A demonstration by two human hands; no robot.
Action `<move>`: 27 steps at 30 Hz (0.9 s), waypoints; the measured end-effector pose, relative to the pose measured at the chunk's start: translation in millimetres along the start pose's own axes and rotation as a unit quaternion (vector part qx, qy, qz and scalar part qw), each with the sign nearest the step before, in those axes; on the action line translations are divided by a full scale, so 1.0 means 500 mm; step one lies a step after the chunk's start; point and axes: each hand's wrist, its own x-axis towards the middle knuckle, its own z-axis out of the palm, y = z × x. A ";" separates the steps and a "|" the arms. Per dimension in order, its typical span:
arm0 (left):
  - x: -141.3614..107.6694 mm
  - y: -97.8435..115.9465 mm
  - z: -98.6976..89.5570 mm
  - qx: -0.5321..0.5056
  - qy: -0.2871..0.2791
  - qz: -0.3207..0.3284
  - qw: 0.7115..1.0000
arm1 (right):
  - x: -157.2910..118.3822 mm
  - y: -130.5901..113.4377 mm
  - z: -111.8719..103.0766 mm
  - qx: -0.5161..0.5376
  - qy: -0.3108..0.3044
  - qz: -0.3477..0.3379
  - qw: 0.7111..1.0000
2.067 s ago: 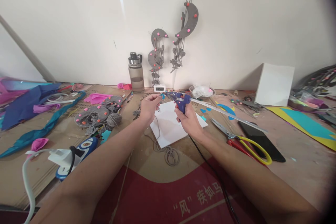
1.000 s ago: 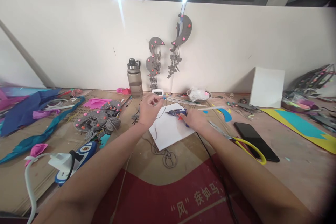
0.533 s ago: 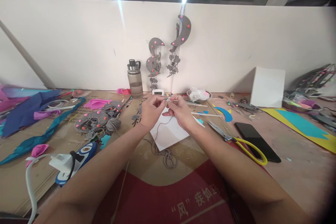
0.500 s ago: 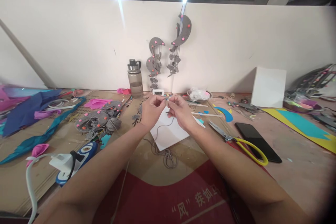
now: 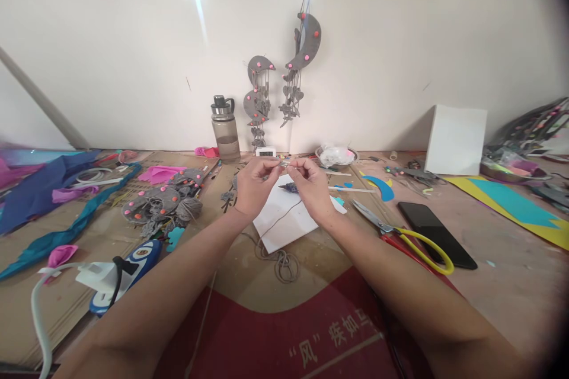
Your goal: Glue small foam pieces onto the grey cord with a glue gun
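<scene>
My left hand (image 5: 258, 185) and my right hand (image 5: 312, 188) meet fingertip to fingertip above a white board (image 5: 284, 222). Both are closed in a pinch. A small pale piece sits between the fingertips, too small to name. Grey yarn (image 5: 281, 222) rises across the board to my right hand, and its loose coil (image 5: 287, 266) lies on the cardboard just in front. Beside my right fingers, a dark pointed tool (image 5: 290, 188) rests over the board, partly hidden by that hand.
Yellow-handled scissors (image 5: 400, 234) and a black phone (image 5: 435, 234) lie to the right. Grey felt pieces with pink dots (image 5: 162, 201) and a power strip (image 5: 142, 260) are at left. Behind stand a water bottle (image 5: 226, 133) and a bowl (image 5: 353, 157); grey moon ornaments (image 5: 309, 41) hang on the wall.
My right fingers have lifted slightly, so more of the dark tool shows. The yarn now runs straighter across the board. Both hands stay pinched together, and the view has shifted a little.
</scene>
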 end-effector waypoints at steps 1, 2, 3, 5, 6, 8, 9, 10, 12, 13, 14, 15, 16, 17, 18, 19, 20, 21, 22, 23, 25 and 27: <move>0.000 0.002 0.002 -0.018 -0.005 -0.022 1.000 | 0.000 0.000 0.000 0.003 0.002 -0.001 1.000; -0.001 0.004 0.003 -0.041 -0.014 -0.048 0.998 | -0.001 0.000 0.000 0.008 0.004 -0.001 1.000; -0.001 0.006 0.005 -0.064 -0.025 -0.073 0.995 | -0.001 0.001 0.000 0.013 0.007 0.002 1.000; 0.000 0.011 0.008 -0.104 -0.046 -0.116 0.987 | 0.000 0.004 -0.001 0.014 0.014 0.008 1.000; 0.001 0.013 0.008 -0.117 -0.052 -0.133 0.983 | 0.000 0.005 -0.002 0.012 0.018 0.012 1.000; 0.003 0.016 0.009 -0.132 -0.057 -0.159 0.977 | 0.000 0.007 -0.003 0.002 0.026 0.022 0.999; 0.004 0.017 0.009 -0.137 -0.059 -0.170 0.974 | 0.001 0.007 -0.003 -0.004 0.028 0.026 0.999; 0.005 0.018 0.009 -0.141 -0.060 -0.178 0.972 | 0.001 0.007 -0.003 -0.010 0.031 0.029 0.999; 0.006 0.017 0.010 -0.150 -0.061 -0.188 0.969 | 0.001 0.007 -0.003 -0.021 0.036 0.033 0.999; 0.006 0.017 0.011 -0.155 -0.061 -0.193 0.967 | 0.002 0.007 -0.003 -0.025 0.038 0.034 0.998; 0.006 0.017 0.012 -0.160 -0.060 -0.198 0.965 | 0.003 0.007 -0.003 -0.027 0.040 0.035 0.998; 0.006 0.017 0.013 -0.165 -0.057 -0.203 0.963 | 0.003 0.008 -0.003 -0.026 0.043 0.037 0.998; 0.006 0.017 0.013 -0.169 -0.056 -0.207 0.962 | 0.004 0.009 -0.003 -0.025 0.045 0.038 0.998; 0.006 0.017 0.014 -0.173 -0.056 -0.210 0.961 | 0.005 0.010 -0.003 -0.023 0.047 0.038 0.998; 0.005 0.018 0.015 -0.175 -0.057 -0.212 0.960 | 0.006 0.011 -0.004 -0.021 0.049 0.039 0.998; 0.005 0.019 0.015 -0.178 -0.059 -0.213 0.959 | 0.007 0.012 -0.004 -0.020 0.050 0.040 0.998; 0.005 0.019 0.015 -0.180 -0.061 -0.214 0.958 | 0.007 0.013 -0.004 -0.021 0.050 0.040 0.998; 0.004 0.019 0.015 -0.182 -0.061 -0.214 0.958 | 0.007 0.014 -0.005 -0.022 0.050 0.039 0.998; 0.004 0.019 0.015 -0.186 -0.061 -0.215 0.957 | 0.007 0.014 -0.005 -0.023 0.049 0.038 0.998; 0.004 0.019 0.014 -0.188 -0.062 -0.215 0.956 | 0.007 0.014 -0.005 -0.024 0.049 0.038 0.998; 0.004 0.019 0.013 -0.191 -0.068 -0.210 0.956 | 0.006 0.014 -0.006 -0.024 0.050 0.039 0.998; 0.004 0.020 0.012 -0.191 -0.080 -0.202 0.957 | 0.006 0.013 -0.006 -0.019 0.049 0.039 0.998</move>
